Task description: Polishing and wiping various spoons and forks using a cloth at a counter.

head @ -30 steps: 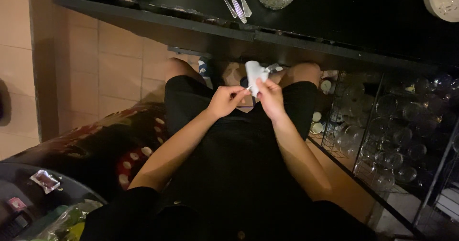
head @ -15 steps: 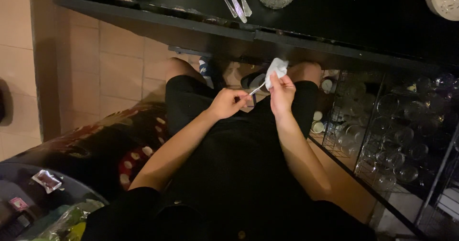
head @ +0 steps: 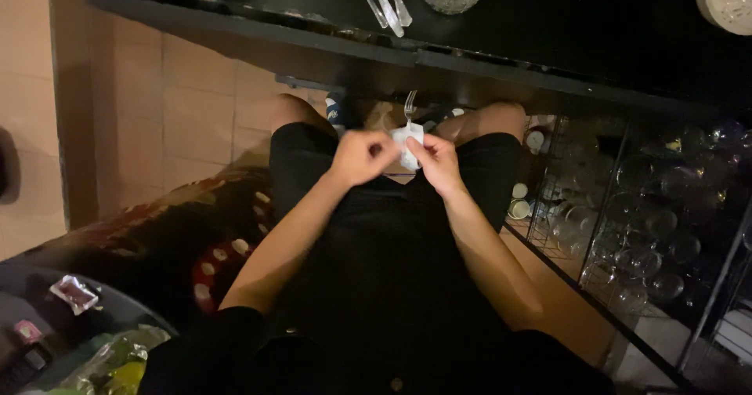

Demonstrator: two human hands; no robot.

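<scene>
Lowered since before: left hand (head: 362, 157), right hand (head: 435, 160) pinching fork (head: 409, 106) in white cloth (head: 408, 139).

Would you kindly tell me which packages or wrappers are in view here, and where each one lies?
Small packet: lower left, on a dark round surface; flat, squarish, dark red with a silvery edge.
Crumpled plastic bag: bottom left corner; clear with green and yellow.
No signs or screens show.

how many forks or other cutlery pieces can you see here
4. One fork sticks up from the white cloth held by the left hand and right hand. Three utensils lie together on the black counter. More may be hidden in the dark.
</scene>
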